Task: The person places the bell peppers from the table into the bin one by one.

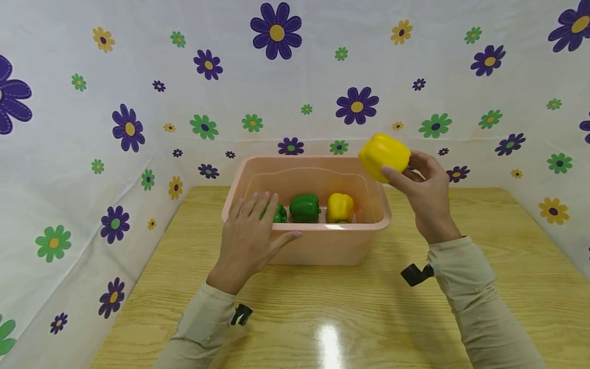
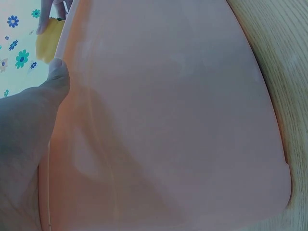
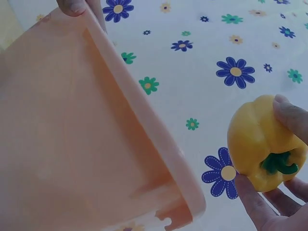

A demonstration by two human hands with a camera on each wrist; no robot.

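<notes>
A pink plastic bin [image 1: 322,246] stands on the wooden table. My left hand [image 1: 249,236] holds its near rim at the left, with the thumb on the outer side and the fingers reaching over the inside. Above the bin's right end, my right hand [image 1: 426,189] grips a yellow bell pepper [image 1: 384,156] between thumb and fingers; its green stem [image 3: 279,163] shows in the right wrist view. Inside the bin lie a green bell pepper [image 1: 304,207], another yellow bell pepper [image 1: 340,207] and, partly behind my left fingers, a second green pepper [image 1: 280,213].
A white cloth [image 1: 295,77] with printed flowers hangs behind and beside the wooden table [image 1: 332,312]. A small bit of something yellow [image 1: 450,196] shows just past my right wrist, mostly hidden. Each forearm wears a small black wrist mount [image 1: 416,275].
</notes>
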